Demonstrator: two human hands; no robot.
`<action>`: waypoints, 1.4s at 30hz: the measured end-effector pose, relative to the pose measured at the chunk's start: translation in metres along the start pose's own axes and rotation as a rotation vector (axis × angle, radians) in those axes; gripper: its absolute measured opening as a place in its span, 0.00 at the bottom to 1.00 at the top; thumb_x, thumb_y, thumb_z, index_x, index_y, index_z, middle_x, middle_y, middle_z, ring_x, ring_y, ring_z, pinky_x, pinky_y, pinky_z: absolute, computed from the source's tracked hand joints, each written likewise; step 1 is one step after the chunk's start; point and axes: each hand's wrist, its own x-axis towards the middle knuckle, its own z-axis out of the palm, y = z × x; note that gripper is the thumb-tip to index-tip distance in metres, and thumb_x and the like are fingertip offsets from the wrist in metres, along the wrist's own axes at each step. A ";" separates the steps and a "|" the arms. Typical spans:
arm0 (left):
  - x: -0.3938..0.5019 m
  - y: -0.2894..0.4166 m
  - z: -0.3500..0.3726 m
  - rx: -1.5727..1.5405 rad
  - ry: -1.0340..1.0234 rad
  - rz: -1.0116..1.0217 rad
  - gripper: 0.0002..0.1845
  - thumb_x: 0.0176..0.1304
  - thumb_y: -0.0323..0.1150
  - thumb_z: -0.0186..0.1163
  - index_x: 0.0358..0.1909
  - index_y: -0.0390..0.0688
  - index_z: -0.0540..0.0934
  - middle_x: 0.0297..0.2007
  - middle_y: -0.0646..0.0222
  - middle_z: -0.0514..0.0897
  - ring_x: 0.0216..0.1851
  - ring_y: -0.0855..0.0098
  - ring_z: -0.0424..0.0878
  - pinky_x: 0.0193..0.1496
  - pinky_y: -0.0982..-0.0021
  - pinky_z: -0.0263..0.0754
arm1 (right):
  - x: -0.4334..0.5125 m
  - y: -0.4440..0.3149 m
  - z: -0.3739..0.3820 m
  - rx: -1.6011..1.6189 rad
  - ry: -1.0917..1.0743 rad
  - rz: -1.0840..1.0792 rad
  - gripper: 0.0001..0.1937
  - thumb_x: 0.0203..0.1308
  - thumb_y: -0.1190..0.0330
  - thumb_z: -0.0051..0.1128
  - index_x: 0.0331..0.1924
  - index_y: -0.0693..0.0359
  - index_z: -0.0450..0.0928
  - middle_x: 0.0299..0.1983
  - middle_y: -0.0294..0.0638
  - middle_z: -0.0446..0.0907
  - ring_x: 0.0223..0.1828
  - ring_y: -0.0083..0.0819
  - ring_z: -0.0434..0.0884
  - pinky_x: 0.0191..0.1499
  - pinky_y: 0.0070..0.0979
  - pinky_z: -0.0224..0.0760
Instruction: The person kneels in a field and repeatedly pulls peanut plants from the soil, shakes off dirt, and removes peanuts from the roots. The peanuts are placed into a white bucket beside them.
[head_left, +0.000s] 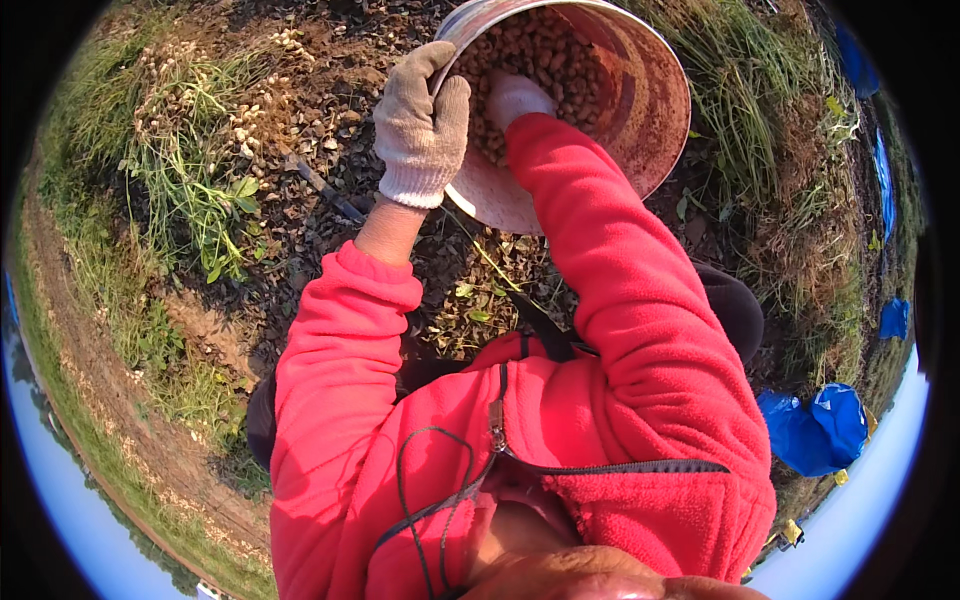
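Note:
A round bucket (637, 97), stained reddish inside, lies tilted at the top with its mouth towards me. Unshelled peanuts (559, 56) fill part of it. My left hand (424, 124), in a soiled knit work glove, grips the bucket's left rim, the thumb and fingers on either side of it. Inside the bucket is my right hand (517, 97), in a pale glove, reaching against the peanuts; its fingers are hidden, so whether it holds any cannot be told.
Pulled peanut plants (195, 157) with pods lie at the left, and more uprooted plants (772, 127) are heaped at the right. A dark rod-like tool (326, 187) rests on the leaf-littered soil left of the bucket. Blue plastic sheeting (814, 431) lies at the lower right.

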 end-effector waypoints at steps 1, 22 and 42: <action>0.000 0.000 0.000 0.003 0.001 0.011 0.16 0.64 0.25 0.67 0.54 0.41 0.81 0.51 0.58 0.86 0.50 0.59 0.87 0.55 0.64 0.82 | 0.003 -0.001 0.002 -0.010 -0.009 -0.011 0.18 0.72 0.64 0.43 0.60 0.52 0.80 0.60 0.54 0.83 0.63 0.52 0.81 0.62 0.49 0.76; 0.003 -0.007 0.002 0.059 0.047 0.090 0.16 0.66 0.30 0.68 0.55 0.44 0.81 0.51 0.62 0.87 0.51 0.61 0.87 0.55 0.64 0.82 | -0.097 0.029 -0.112 0.885 -0.943 -0.099 0.21 0.63 0.72 0.65 0.61 0.63 0.79 0.43 0.41 0.88 0.40 0.26 0.87 0.40 0.25 0.85; 0.006 -0.004 0.000 -0.032 0.049 -0.013 0.15 0.64 0.26 0.68 0.52 0.42 0.82 0.48 0.60 0.88 0.47 0.59 0.88 0.54 0.64 0.82 | 0.081 0.068 0.022 -0.461 0.032 -0.079 0.25 0.70 0.57 0.53 0.68 0.55 0.74 0.63 0.60 0.79 0.62 0.54 0.81 0.64 0.46 0.73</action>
